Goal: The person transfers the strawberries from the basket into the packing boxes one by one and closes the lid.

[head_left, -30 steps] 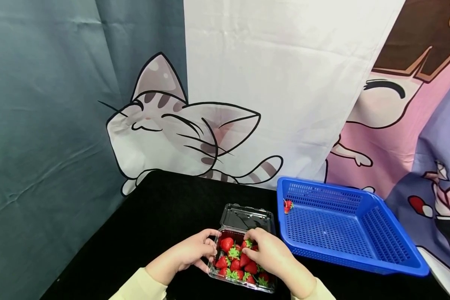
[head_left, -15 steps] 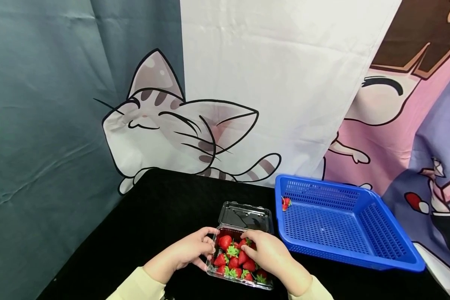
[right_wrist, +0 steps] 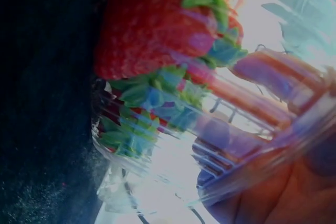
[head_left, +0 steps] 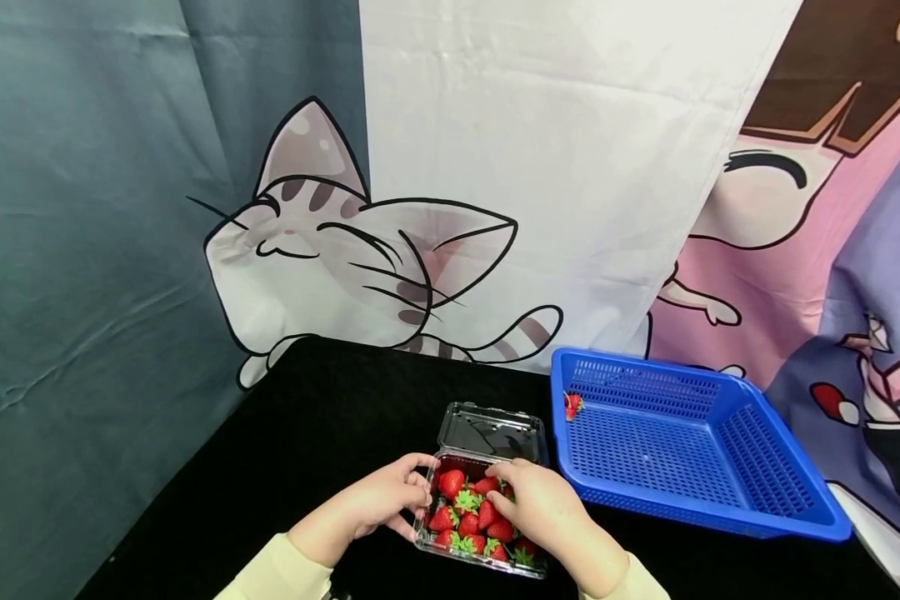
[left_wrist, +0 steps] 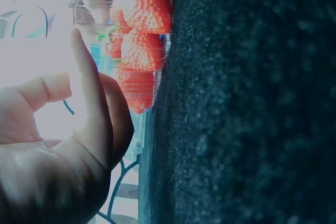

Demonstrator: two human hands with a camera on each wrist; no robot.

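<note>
A clear plastic clamshell box point(head_left: 480, 567) full of strawberries point(head_left: 468, 525) sits on the black-covered table, its lid point(head_left: 491, 431) folded back behind it. My left hand point(head_left: 378, 504) holds the box's left side, one digit over the rim and others against the outer wall. My right hand point(head_left: 543, 504) reaches over the right side, thumb and fingers around a strawberry point(head_left: 486, 485) near the back; part of that berry is hidden. In the left wrist view, strawberries point(left_wrist: 142, 51) press against the clear wall. Fingers point(right_wrist: 270, 77) show blurred through plastic in the right wrist view.
A blue perforated plastic basket point(head_left: 690, 512) stands right of the box, with red strawberry point(head_left: 572, 406) at its left wall. Black cloth point(head_left: 330, 417) covers the table. A printed curtain point(head_left: 457, 125) with a cartoon cat hangs behind.
The strawberry at my right fingertips has turned, its green leaves no longer showing, and a berry beside it has shifted slightly. My left hand keeps its place on the box.
</note>
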